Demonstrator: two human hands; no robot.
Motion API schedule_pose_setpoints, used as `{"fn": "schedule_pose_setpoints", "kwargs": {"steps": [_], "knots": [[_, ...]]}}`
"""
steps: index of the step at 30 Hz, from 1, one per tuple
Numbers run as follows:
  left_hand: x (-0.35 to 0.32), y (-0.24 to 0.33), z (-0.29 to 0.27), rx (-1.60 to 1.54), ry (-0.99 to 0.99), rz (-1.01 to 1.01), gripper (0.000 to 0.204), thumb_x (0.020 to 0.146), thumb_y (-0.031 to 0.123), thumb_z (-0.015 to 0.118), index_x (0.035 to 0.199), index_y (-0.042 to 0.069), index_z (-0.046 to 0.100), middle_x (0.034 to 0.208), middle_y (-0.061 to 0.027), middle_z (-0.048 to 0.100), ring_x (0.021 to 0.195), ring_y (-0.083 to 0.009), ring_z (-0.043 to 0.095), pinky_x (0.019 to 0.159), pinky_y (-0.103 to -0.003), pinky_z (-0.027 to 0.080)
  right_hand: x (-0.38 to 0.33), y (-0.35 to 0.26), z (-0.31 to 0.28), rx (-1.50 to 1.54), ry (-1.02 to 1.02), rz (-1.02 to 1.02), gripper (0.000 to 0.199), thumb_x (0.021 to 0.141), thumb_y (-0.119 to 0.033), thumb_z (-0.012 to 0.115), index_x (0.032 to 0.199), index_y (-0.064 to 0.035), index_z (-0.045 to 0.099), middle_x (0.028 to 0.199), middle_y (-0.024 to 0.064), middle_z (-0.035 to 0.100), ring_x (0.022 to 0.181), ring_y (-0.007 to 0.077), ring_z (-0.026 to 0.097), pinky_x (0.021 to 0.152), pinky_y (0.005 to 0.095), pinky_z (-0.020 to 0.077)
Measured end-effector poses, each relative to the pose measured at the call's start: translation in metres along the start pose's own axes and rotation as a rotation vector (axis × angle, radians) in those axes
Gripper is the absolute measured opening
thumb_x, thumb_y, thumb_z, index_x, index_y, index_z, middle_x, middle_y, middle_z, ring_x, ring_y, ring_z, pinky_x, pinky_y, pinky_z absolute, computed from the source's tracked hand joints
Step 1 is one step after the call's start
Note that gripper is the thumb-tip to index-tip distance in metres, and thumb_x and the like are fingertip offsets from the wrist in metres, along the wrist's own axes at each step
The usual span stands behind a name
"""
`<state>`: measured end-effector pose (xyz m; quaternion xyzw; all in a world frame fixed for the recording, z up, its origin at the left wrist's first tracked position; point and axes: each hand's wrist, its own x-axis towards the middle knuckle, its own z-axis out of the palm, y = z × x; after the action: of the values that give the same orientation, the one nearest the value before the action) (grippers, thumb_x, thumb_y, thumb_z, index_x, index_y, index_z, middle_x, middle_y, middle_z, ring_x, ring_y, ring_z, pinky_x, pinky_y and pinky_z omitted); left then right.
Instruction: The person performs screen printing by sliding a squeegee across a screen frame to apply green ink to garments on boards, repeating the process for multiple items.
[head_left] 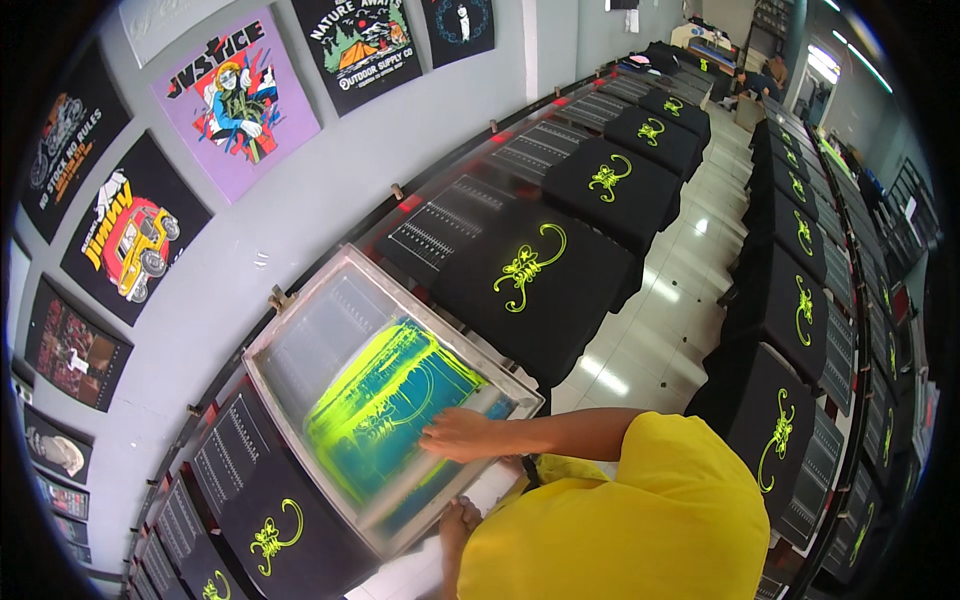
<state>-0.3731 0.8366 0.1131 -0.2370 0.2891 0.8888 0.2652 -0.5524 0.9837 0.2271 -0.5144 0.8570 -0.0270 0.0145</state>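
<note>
The ink-streaked printing screen (375, 415) lies over the worktop (468, 183), between black shirts (572, 292) bearing yellow-green motifs (524, 268). My right hand (462, 435), fingers (436, 437) curled, is above its mesh; my left hand (462, 517) is beside its near edge. I cannot tell whether either grips anything.

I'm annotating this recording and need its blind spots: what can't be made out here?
Right hand, head view: blur obscures what its fingers hold.
Left hand, head view: too small to tell whether it grips the screen frame.
Surface beneath the inked area, head view: covered by yellow-green ink.
People at the far end, head view: too small to tell their actions.
</note>
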Motion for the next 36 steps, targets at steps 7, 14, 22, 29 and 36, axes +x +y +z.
{"fn": "schedule_pose_setpoints", "kwargs": {"steps": [7,14,22,29,36], "knots": [[-0.006,0.002,0.025,0.061,0.062,0.032,0.030,0.106,0.031,0.040,0.083,0.013,0.045,0.062,0.0016,0.036,0.050,-0.0128,0.037,0.047,-0.028,0.030,0.002,-0.004,0.003,0.044,-0.019,0.063,0.032,0.077,-0.017,0.068,0.106,-0.0043,0.061,0.098,0.0115,0.066,0.092,0.0300,0.066,0.076,0.0426,0.0529],[0.006,-0.001,0.004,-0.058,-0.047,-0.012,0.024,0.105,0.025,0.041,0.084,0.014,0.044,0.059,0.0060,0.033,0.046,-0.0081,0.030,0.041,-0.024,0.022,-0.017,-0.017,0.010,-0.007,0.066,0.058,0.025,0.074,-0.014,0.067,0.097,-0.0097,0.061,0.098,0.0067,0.062,0.092,0.0289,0.062,0.077,0.0439,0.0517],[-0.003,0.004,0.013,-0.126,-0.087,-0.004,0.021,0.106,0.021,0.037,0.090,0.011,0.047,0.062,0.0054,0.035,0.049,-0.0072,0.030,0.044,-0.024,0.024,0.016,-0.002,-0.033,0.098,-0.022,0.139,0.024,0.073,-0.016,0.071,0.093,-0.0076,0.061,0.087,0.0078,0.064,0.084,0.0305,0.065,0.076,0.0429,0.0528],[0.002,0.005,0.007,-0.046,-0.179,0.012,0.023,0.105,0.018,0.036,0.085,0.010,0.044,0.062,0.0045,0.034,0.050,-0.0079,0.030,0.047,-0.024,0.025,-0.020,-0.018,-0.015,0.002,-0.106,0.056,0.031,0.072,-0.019,0.075,0.097,-0.0088,0.060,0.099,0.0055,0.063,0.093,0.0266,0.063,0.079,0.0419,0.0505],[0.001,0.006,0.012,-0.135,-0.144,0.008,0.018,0.101,0.015,0.039,0.086,0.010,0.048,0.060,0.0047,0.033,0.050,-0.0087,0.031,0.048,-0.024,0.025,0.001,-0.006,0.004,-0.082,-0.003,0.045,0.033,0.071,-0.017,0.074,0.098,-0.0083,0.059,0.099,0.0043,0.061,0.094,0.0248,0.062,0.080,0.0406,0.0499]]}}
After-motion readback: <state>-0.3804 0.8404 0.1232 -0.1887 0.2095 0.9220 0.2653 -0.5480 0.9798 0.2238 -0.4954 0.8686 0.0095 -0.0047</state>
